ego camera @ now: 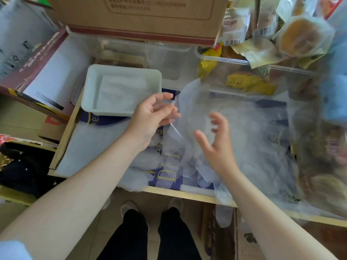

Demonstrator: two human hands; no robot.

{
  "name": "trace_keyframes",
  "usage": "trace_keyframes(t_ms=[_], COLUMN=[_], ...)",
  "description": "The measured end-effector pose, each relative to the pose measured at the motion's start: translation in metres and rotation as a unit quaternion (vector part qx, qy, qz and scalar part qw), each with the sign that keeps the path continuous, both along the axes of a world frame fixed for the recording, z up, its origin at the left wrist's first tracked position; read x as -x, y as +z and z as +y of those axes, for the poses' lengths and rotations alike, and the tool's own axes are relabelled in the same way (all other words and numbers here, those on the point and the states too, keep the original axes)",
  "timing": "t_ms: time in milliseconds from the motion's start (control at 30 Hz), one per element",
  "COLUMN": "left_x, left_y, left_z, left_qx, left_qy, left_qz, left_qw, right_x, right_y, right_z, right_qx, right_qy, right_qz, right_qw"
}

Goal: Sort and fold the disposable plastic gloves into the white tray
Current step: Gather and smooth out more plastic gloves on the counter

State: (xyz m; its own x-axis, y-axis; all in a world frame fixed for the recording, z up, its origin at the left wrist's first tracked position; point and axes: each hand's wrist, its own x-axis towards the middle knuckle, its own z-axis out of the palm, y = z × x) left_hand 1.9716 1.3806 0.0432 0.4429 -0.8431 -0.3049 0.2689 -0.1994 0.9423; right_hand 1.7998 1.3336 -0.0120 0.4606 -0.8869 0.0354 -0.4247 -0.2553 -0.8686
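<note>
My left hand [154, 117] pinches the edge of a clear plastic glove [193, 109] and holds it up above the work surface. My right hand [216, 139] hovers just right of it with fingers spread, blurred by motion and holding nothing. The white tray [90, 94] stands to the upper left and holds folded gloves [122, 91] lying flat inside. A loose pile of clear gloves [253, 147] covers the surface below and to the right of my hands.
A cardboard box [146, 15] stands behind the tray. Clear bins [234, 61] with packaged snacks sit at the back right. A dark red box [37, 61] leans at the left. The table's front edge [187, 194] runs above my feet.
</note>
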Motion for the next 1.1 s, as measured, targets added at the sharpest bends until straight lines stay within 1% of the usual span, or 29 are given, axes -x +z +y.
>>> trace_keyframes(t_ms=[67,133,200,233,267,333,400,433,533,600,633,700,767,833,933,967,1000,1100], left_x=[-0.009,-0.017,-0.024,-0.027,-0.031,-0.039,-0.05,-0.057,-0.085,-0.108,-0.117,-0.129,-0.135,-0.137,-0.138,-0.138,-0.139,-0.147], left_y=[0.009,0.017,0.022,0.023,0.024,0.023,0.017,0.013,0.003,-0.003,-0.003,-0.003,-0.002,0.007,0.02,0.021,0.018,0.002], left_z=[0.009,0.02,0.032,0.038,0.044,0.057,0.074,0.084,0.116,0.138,0.147,0.158,0.162,0.161,0.164,0.165,0.167,0.174], left_qx=[0.025,0.044,0.065,0.077,0.086,0.089,0.066,0.046,-0.002,-0.016,-0.026,-0.05,-0.06,-0.062,-0.078,-0.095,-0.115,-0.174], left_qy=[-0.014,-0.013,0.005,0.017,0.03,0.062,0.095,0.111,0.18,0.193,0.168,0.081,0.016,-0.024,-0.099,-0.103,-0.087,-0.03], left_qz=[0.042,0.091,0.132,0.149,0.163,0.18,0.176,0.169,0.154,0.176,0.181,0.162,0.127,0.077,-0.01,-0.037,-0.062,-0.131], left_qw=[0.999,0.995,0.989,0.986,0.982,0.978,0.978,0.978,0.971,0.965,0.969,0.982,0.99,0.995,0.992,0.989,0.988,0.976], right_x=[-0.011,-0.023,-0.038,-0.046,-0.054,-0.071,-0.087,-0.094,-0.113,-0.123,-0.127,-0.137,-0.148,-0.158,-0.176,-0.18,-0.184,-0.187], right_y=[0.012,0.02,0.024,0.024,0.025,0.028,0.033,0.036,0.043,0.05,0.054,0.062,0.07,0.075,0.078,0.077,0.075,0.069], right_z=[-0.014,-0.03,-0.04,-0.04,-0.037,-0.025,-0.014,-0.01,-0.004,0.001,0.005,0.017,0.03,0.039,0.047,0.048,0.049,0.046], right_qx=[-0.142,-0.265,-0.351,-0.376,-0.384,-0.403,-0.425,-0.414,-0.325,-0.315,-0.311,-0.282,-0.259,-0.253,-0.25,-0.247,-0.244,-0.228], right_qy=[-0.05,-0.041,-0.007,0.02,0.046,0.081,0.077,0.069,0.076,0.096,0.119,0.187,0.257,0.31,0.34,0.335,0.333,0.348], right_qz=[-0.072,-0.13,-0.168,-0.176,-0.17,-0.2,-0.24,-0.244,-0.185,-0.16,-0.14,-0.071,-0.001,0.045,0.088,0.105,0.128,0.225], right_qw=[0.986,0.955,0.921,0.91,0.906,0.889,0.869,0.874,0.924,0.931,0.933,0.938,0.931,0.915,0.902,0.903,0.902,0.881])
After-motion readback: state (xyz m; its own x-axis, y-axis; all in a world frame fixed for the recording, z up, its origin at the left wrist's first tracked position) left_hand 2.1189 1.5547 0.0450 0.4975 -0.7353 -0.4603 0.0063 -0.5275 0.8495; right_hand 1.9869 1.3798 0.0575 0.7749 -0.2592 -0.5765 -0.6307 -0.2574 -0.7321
